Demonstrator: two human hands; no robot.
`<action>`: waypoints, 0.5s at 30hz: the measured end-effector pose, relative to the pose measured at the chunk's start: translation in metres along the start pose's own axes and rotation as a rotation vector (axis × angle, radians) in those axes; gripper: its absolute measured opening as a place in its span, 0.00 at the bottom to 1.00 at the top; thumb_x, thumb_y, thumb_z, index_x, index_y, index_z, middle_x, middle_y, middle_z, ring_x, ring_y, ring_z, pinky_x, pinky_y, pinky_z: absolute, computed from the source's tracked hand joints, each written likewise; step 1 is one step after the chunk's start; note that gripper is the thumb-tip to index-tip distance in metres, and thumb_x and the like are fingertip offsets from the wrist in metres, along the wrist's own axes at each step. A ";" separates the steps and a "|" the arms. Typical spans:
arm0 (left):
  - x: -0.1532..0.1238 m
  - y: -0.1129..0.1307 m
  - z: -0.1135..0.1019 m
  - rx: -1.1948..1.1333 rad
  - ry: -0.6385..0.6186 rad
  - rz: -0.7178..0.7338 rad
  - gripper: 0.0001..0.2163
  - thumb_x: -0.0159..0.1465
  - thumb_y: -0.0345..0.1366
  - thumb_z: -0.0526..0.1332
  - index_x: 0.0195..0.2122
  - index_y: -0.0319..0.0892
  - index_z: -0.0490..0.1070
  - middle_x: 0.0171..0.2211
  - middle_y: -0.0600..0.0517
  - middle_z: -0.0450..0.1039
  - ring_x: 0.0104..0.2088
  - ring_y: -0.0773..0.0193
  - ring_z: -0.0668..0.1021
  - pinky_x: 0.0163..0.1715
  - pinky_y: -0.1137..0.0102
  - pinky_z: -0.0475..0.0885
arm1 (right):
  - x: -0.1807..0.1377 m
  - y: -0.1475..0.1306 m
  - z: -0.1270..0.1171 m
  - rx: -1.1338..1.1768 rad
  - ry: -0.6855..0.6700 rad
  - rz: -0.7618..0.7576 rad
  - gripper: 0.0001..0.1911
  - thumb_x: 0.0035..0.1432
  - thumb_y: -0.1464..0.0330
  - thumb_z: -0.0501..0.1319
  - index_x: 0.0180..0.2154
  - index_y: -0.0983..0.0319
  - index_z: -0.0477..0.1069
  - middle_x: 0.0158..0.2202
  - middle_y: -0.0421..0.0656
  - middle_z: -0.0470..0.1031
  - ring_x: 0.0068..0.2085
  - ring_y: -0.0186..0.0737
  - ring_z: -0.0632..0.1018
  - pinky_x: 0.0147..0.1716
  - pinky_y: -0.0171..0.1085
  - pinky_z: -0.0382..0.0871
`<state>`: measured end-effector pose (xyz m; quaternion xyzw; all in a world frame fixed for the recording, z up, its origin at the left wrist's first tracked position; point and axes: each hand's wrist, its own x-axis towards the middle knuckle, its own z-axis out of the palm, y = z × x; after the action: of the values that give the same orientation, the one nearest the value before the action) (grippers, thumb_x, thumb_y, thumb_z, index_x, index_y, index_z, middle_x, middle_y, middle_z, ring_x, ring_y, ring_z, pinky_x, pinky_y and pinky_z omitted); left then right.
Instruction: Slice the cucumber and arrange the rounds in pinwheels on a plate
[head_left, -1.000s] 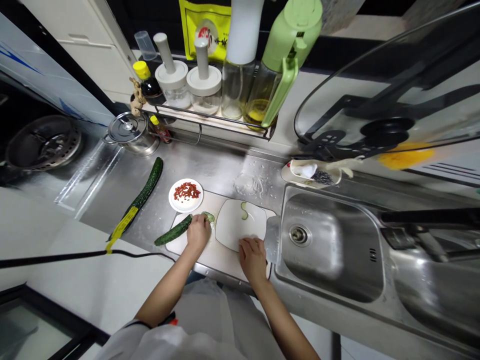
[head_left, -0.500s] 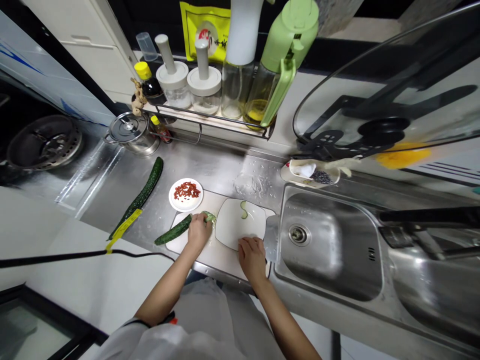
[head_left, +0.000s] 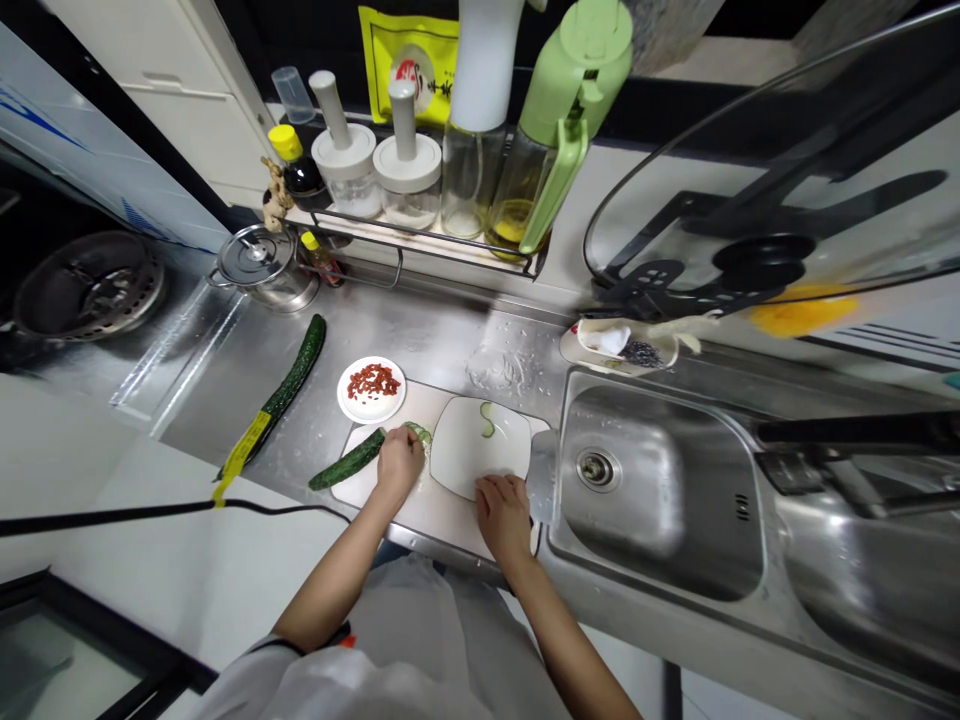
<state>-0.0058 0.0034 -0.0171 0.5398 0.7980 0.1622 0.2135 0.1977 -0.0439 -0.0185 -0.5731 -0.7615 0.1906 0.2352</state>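
My left hand (head_left: 400, 464) is over the cutting board (head_left: 411, 522), its fingers bent and closed on the cucumber slices (head_left: 420, 431). Just left of it lies the uncut part of a cucumber (head_left: 348, 464), overhanging the board's edge. A white plate (head_left: 469, 455) sits on the board with two thin, curved cucumber slices (head_left: 487, 420) on it. At its near rim, my right hand (head_left: 504, 510) grips the plate with bent fingers. Beside the plate lies a knife, its broad blade (head_left: 545, 475) toward the sink; my right hand partly hides its handle.
A small plate of red berries (head_left: 373, 390) stands behind the board. A whole cucumber (head_left: 294, 380) lies left, near a lidded pot (head_left: 264, 265). The sink (head_left: 652, 490) is right. Jars and an oil bottle (head_left: 517, 190) line the shelf; a glass lid (head_left: 765, 220) hangs upper right.
My left fingers have shifted very slightly at the cucumber slices. My right hand and the plate stay in place.
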 end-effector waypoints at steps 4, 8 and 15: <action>-0.002 0.000 -0.005 -0.091 -0.035 -0.024 0.06 0.56 0.30 0.54 0.32 0.41 0.71 0.25 0.52 0.72 0.28 0.65 0.73 0.32 0.72 0.65 | 0.001 0.000 0.001 0.032 -0.016 0.019 0.11 0.59 0.72 0.52 0.35 0.62 0.73 0.34 0.45 0.73 0.41 0.42 0.66 0.46 0.42 0.60; -0.005 0.000 -0.014 -0.249 -0.089 -0.016 0.07 0.56 0.33 0.57 0.32 0.42 0.74 0.25 0.54 0.72 0.26 0.68 0.72 0.31 0.75 0.64 | 0.007 0.000 0.004 0.092 -0.037 0.054 0.11 0.59 0.72 0.52 0.35 0.62 0.74 0.34 0.45 0.74 0.40 0.42 0.68 0.44 0.42 0.61; -0.011 0.019 -0.022 -0.642 -0.381 -0.063 0.12 0.51 0.42 0.63 0.30 0.38 0.75 0.19 0.56 0.66 0.21 0.72 0.65 0.23 0.76 0.58 | 0.037 0.002 0.004 0.351 -0.070 0.215 0.13 0.55 0.65 0.57 0.42 0.59 0.74 0.40 0.45 0.76 0.44 0.43 0.71 0.46 0.43 0.62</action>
<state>0.0013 0.0000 0.0132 0.4409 0.6688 0.2942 0.5213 0.1879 -0.0075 -0.0173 -0.5944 -0.6588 0.3639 0.2832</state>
